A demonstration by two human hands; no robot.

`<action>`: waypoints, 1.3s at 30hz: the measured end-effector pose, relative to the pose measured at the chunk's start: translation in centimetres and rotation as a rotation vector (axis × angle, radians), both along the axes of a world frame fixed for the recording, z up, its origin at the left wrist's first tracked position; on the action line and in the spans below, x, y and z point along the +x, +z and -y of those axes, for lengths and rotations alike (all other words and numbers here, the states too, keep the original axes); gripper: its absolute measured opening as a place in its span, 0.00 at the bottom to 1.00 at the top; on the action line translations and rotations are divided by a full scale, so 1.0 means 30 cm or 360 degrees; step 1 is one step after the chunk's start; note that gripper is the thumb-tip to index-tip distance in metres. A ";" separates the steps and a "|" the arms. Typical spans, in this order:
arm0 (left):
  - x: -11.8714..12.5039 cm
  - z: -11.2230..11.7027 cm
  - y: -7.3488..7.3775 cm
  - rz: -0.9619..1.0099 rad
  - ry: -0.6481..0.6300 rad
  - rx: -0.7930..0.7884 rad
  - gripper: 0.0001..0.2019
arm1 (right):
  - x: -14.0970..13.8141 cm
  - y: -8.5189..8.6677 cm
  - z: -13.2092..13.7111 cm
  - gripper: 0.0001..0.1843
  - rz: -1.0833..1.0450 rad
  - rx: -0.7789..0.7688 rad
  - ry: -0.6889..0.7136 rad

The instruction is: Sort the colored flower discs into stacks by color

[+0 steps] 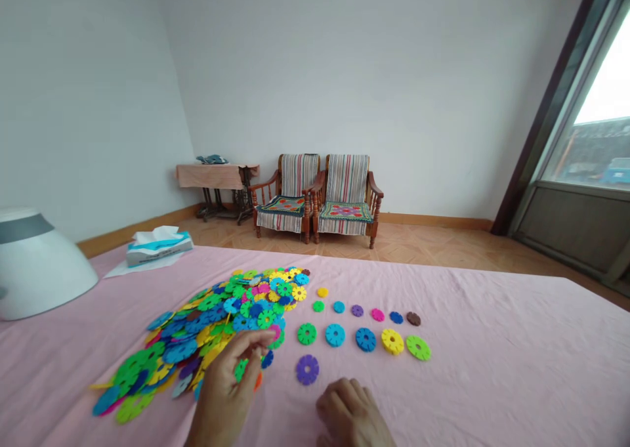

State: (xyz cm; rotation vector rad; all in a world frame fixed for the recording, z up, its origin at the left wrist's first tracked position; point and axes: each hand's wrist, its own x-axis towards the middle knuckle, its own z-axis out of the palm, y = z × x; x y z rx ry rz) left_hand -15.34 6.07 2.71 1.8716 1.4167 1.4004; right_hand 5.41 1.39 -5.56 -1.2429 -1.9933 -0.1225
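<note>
The left hand [231, 384] lies at the near edge of the pile of discs [216, 322], with its fingers bent together on a green disc [241, 369]. A bit of an orange disc [258, 381] shows just under the hand. The right hand [352, 413] rests on the worktop [492, 368], apart from the left. Its fingers are curled under and nothing shows in it, though the palm side is hidden.

The pile stretches away from the left hand, forward and to the left. Its long axis runs slantwise from the near left to the far middle. The left hand is clearly nearer to it. A single purple disc [308, 369] lies between the two hands, just ahead of them. Beyond it is a row of large discs [365, 339], and behind that a row of small discs [377, 314]. Both rows run left to right, with the pieces apart from each other.

The discs look like thin, hard plastic, flat and round, with notched rims and a hole in the centre. The cloth on the worktop is pink, matte and a little wrinkled. A tissue box [158, 245] and a smooth white rounded object [34, 270] stand at the far left.
</note>
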 end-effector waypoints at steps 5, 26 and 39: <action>-0.060 -0.045 -0.065 0.0254 0.0211 -0.0005 0.12 | -0.078 0.148 -0.080 0.13 -0.0114 -0.0340 -0.0005; -0.102 -0.082 -0.122 0.0226 0.0257 0.0000 0.12 | -0.276 0.194 -0.321 0.06 0.0310 -0.0469 -0.0042; -0.105 -0.087 -0.127 0.0262 0.0241 -0.0020 0.12 | -0.114 0.252 -0.314 0.08 -0.0332 -0.0690 -0.0113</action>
